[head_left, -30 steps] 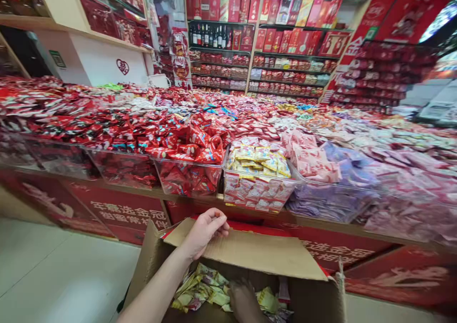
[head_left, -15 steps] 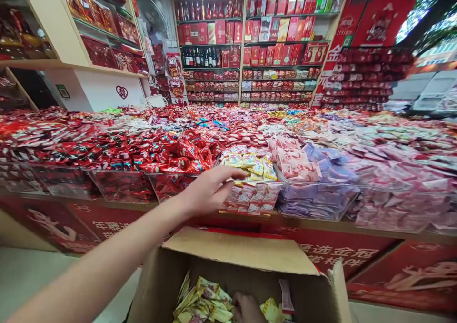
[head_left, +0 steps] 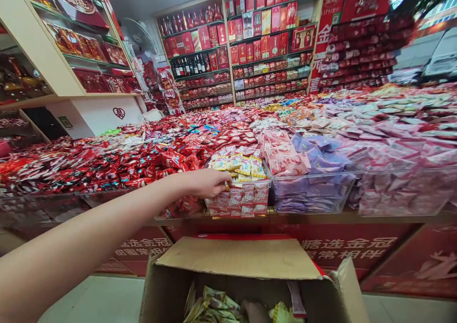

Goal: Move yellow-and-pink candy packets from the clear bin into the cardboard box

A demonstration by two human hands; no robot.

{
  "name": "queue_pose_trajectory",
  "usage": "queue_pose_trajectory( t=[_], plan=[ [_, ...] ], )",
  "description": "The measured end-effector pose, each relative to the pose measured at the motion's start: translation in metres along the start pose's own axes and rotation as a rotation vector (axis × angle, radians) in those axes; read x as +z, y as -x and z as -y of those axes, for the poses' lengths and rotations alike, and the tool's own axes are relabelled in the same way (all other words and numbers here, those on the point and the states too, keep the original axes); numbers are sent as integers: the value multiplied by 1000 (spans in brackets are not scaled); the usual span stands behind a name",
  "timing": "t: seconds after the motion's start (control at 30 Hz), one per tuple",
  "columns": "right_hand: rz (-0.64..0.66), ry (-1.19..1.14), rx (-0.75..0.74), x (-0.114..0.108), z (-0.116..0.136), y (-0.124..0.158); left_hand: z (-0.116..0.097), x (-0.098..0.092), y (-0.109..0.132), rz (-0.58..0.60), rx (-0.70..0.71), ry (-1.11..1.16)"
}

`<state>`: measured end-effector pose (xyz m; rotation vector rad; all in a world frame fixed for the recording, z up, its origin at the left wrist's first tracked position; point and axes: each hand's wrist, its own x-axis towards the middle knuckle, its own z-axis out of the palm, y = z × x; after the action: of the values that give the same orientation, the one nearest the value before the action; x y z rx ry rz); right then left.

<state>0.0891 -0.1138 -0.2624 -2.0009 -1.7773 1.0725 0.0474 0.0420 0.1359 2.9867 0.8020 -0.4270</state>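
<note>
My left hand reaches forward to the clear bin of yellow and pink candy packets. Its fingers are curled and pinched at the bin's front left rim, on something I cannot make out. My right hand is down inside the open cardboard box at the bottom, among yellow-green packets. Only its knuckles show, so its fingers are hidden.
A long counter holds clear bins: red packets left, pink packets and purple packets right. Red panels with white lettering front the counter. Shelves of red boxes and bottles stand behind. White floor lies at lower left.
My left hand left the box flap, reached up to the candy bin and now pinches at its rim. The view has tilted upward, so my right hand in the box is nearly out of frame.
</note>
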Motion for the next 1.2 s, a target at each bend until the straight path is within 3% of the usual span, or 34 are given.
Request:
queue_pose_trajectory(
  t=[0.47, 0.77, 1.03, 1.2],
  plan=[
    [18, -43, -15, -17, 8, 12, 8, 3, -5, 3, -53, 117],
    [-72, -79, -70, -14, 5, 16, 7, 4, -6, -31, -88, 182],
    [-100, -101, -73, -11, 2, 14, 10, -7, -17, 179, 31, 215],
    [-84, -98, -47, -13, 4, 14, 5, -12, -19, 196, 26, 164]
  ],
)
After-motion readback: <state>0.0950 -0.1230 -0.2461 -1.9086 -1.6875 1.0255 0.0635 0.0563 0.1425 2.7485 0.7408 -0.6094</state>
